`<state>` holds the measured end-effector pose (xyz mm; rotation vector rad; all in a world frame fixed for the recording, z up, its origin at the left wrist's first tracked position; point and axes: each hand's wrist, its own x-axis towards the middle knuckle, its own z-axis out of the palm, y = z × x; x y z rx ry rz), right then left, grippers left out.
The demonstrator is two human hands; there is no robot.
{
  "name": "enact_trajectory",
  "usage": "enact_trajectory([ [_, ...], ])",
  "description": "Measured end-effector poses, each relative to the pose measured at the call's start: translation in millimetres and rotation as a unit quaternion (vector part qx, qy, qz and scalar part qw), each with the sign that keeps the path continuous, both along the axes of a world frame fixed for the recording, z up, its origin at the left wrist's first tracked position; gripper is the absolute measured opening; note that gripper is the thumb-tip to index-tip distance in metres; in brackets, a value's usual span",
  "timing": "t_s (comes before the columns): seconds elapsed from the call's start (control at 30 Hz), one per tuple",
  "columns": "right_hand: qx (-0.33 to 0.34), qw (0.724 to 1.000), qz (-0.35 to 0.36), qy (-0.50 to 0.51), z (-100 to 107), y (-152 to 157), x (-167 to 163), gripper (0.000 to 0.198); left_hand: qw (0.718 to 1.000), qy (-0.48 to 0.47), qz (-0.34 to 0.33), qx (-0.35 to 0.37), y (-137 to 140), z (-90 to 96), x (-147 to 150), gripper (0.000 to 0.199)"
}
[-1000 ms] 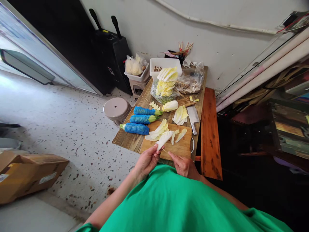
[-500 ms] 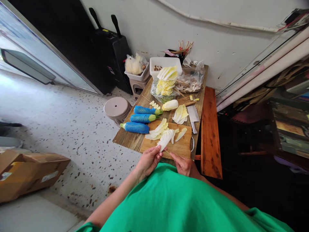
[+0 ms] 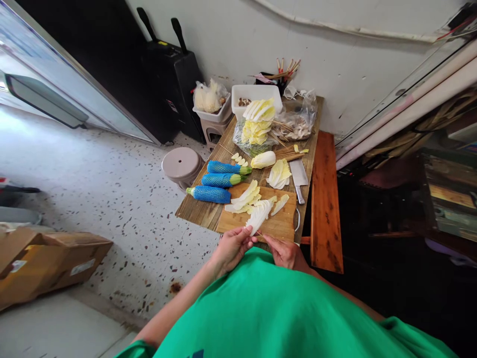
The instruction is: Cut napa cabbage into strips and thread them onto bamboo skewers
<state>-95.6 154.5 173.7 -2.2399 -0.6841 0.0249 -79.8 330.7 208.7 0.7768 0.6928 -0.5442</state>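
Observation:
Between thumb and fingers, my left hand (image 3: 235, 243) grips the base of a white napa cabbage leaf (image 3: 261, 214). My right hand (image 3: 286, 253) is closed on a thin wooden skewer (image 3: 260, 232), whose tip is at the leaf's lower end; whether it has pierced the leaf is too small to tell. Both hands are at the near edge of the cutting board (image 3: 279, 229). More cut cabbage leaves (image 3: 244, 198) lie on that board. Beyond it are a small cabbage heart (image 3: 263, 159), loose leaves (image 3: 279, 174) and a bundle of skewers (image 3: 288, 153).
A cleaver (image 3: 299, 174) rests right of the loose leaves. Several blue-netted zucchini-like vegetables (image 3: 211, 194) lie at left. Skewered cabbage leaves (image 3: 257, 130) are piled before a white tub (image 3: 238, 102). A stool (image 3: 181, 163) and a wooden bench (image 3: 325, 209) flank the table.
The held leaf has tilted slightly to the right, and the skewer stays at its base. Both hands keep their grip. The camera view has shifted a little.

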Motion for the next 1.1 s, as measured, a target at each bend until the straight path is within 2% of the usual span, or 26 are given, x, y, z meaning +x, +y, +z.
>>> enact_trajectory([
  [0.2,-0.041,0.998,-0.046,0.017,4.2,2.3,-2.2,0.031,1.0,-0.01,-0.01,-0.003,0.8,-1.9,-2.0,0.014],
  [0.47,-0.058,0.998,-0.036,0.004,-2.3,5.1,-1.1,0.034,0.998,-0.017,-0.053,-0.003,-5.1,-0.8,-6.1,0.015],
  [0.57,-0.051,0.998,-0.033,0.003,-2.8,3.6,3.1,0.031,0.999,-0.018,-0.031,0.008,-5.5,2.9,-5.3,0.016],
  [0.77,-0.026,0.999,0.02,0.014,-5.9,-2.2,8.7,0.028,0.999,-0.014,0.026,0.038,0.2,5.3,0.5,0.014],
  [0.83,-0.021,0.999,0.001,0.025,-7.8,0.5,9.2,0.029,0.999,-0.008,0.008,0.044,0.4,4.4,1.6,0.015],
  [1.0,0.0,0.995,-0.046,0.085,-4.9,10.6,15.3,0.031,0.993,-0.016,-0.106,0.053,-4.4,-0.4,3.9,0.026],
  [1.1,0.015,0.987,-0.046,0.154,1.0,8.1,20.9,0.031,0.989,-0.031,-0.125,0.074,-5.7,-6.6,7.9,0.03],
])
